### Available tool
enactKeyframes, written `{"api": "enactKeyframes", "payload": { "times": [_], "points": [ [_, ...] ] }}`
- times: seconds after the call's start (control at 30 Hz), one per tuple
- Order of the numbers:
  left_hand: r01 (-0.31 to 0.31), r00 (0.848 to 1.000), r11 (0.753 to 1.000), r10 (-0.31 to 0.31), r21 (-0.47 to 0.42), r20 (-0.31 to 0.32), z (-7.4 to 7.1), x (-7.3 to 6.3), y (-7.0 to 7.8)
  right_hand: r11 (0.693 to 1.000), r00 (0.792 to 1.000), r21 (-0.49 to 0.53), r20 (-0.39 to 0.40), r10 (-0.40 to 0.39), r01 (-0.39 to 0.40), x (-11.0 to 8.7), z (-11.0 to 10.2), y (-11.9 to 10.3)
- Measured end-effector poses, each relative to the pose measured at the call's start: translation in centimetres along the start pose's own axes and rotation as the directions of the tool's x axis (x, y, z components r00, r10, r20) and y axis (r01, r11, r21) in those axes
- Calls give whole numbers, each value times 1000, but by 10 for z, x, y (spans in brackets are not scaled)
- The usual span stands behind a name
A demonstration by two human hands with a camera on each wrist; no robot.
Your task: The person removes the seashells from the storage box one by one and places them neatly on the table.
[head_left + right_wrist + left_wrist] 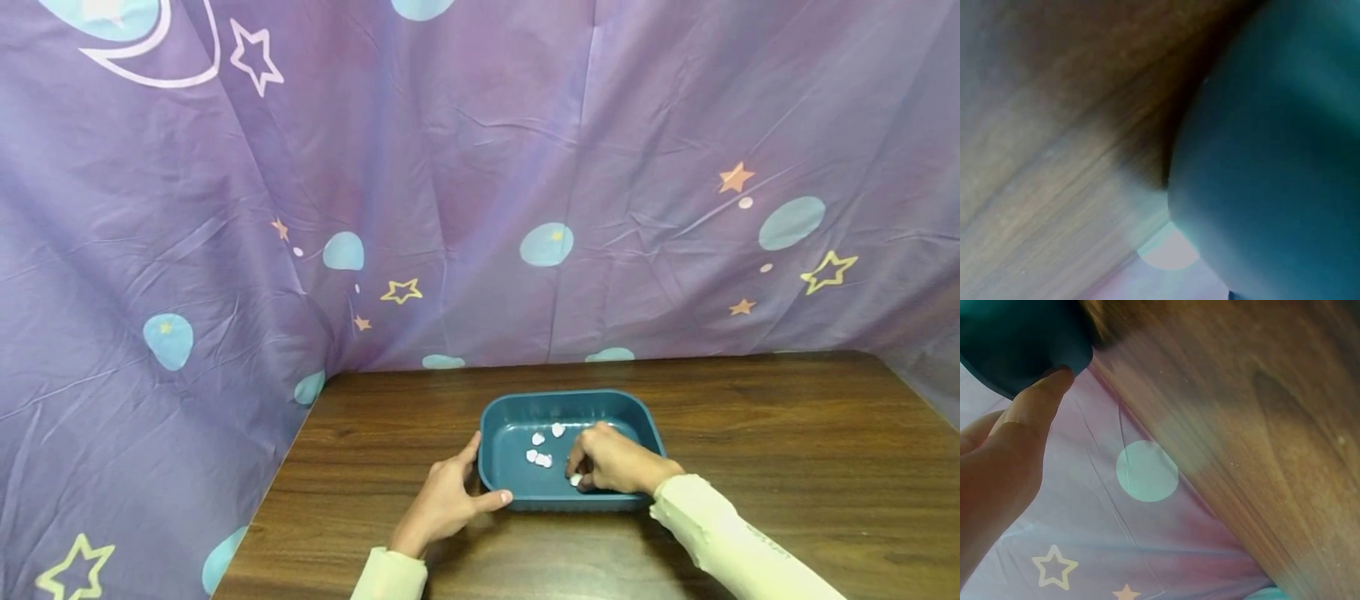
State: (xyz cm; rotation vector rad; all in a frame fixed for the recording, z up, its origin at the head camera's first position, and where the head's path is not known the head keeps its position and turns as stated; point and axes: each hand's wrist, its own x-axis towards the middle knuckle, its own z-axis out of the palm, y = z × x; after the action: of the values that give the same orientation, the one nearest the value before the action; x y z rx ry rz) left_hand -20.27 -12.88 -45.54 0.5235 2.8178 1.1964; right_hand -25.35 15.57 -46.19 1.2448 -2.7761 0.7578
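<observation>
A pale left sleeve [390,577] and right sleeve [738,542] are showing nearest, at the table's [787,450] front. The left hand [448,500] is bracing the tub [555,407] at its left end; its grip is spread, the thumb touching the near corner and the fingers lying along the outside. The right hand [615,461] is dipping into the tub, its wrist crossing the near right rim. Its fingers are curling downward, and that grip seems to be pinching one white bit [576,480], though the fingers are partly hiding it.

To the left of that hand, more white bits [543,460] are lying on the tub's floor: a couple sitting side by side, others resting farther back. The blue-green tub is standing on the dark wooden table. Behind, a purple cloth [480,192] is hanging in creases, showing stars and pale blue blobs.
</observation>
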Motion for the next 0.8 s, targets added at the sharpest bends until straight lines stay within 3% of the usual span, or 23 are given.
{"api": "enactKeyframes", "payload": {
  "times": [0.27,0.57,0.8],
  "points": [
    [0,1000,1000,0,-27,-1,3,-3,-4,995,999,88,-8,48,-47,-2,0,0],
    [1,1000,999,0,-53,9,1,2,-3,982,995,164,-10,96,-93,0,-14,-4],
    [-7,1000,999,7,-32,0,0,2,-3,980,997,189,-31,73,-65,-1,-19,-11]
  ]
}}
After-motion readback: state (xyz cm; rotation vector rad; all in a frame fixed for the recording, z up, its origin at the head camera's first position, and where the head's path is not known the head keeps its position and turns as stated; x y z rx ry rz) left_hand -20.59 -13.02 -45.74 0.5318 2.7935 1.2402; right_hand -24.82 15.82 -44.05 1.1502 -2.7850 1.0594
